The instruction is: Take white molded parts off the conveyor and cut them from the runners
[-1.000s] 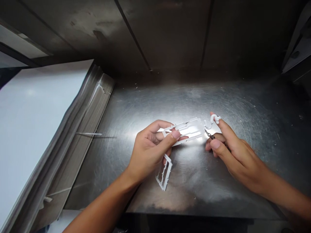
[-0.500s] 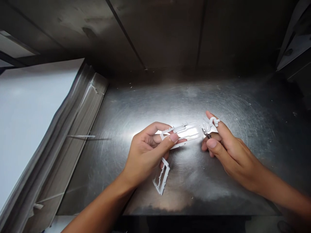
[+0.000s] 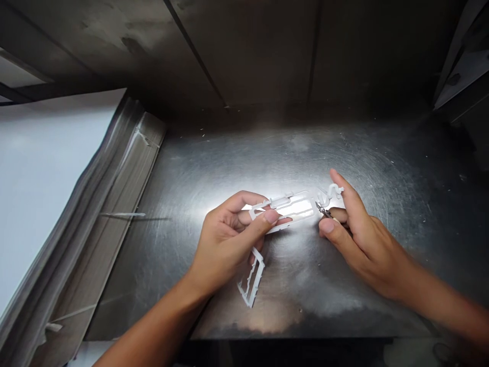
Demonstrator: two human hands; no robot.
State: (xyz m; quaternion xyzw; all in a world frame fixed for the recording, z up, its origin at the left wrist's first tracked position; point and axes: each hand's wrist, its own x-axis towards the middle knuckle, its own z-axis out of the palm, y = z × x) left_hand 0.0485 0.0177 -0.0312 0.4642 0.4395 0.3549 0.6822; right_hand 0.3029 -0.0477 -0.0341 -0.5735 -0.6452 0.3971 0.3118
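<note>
My left hand is closed on a white plastic frame part, thumb on top, holding it just above the steel worktop. A second section of the same white frame hangs below my palm. My right hand is closed on a small dark metal cutting tool, whose tip touches the frame's right end. My right index finger reaches forward against a small white hook-shaped piece at that end.
The steel worktop is scratched and brightly lit under the hands. A stack of grey sheets and a white surface lie to the left. A dark metal wall rises behind, and small white scraps dot the worktop.
Both hands and the frame have drifted slightly left and down in view. The tool tip stays at the frame's right end, and the grips are unchanged.
</note>
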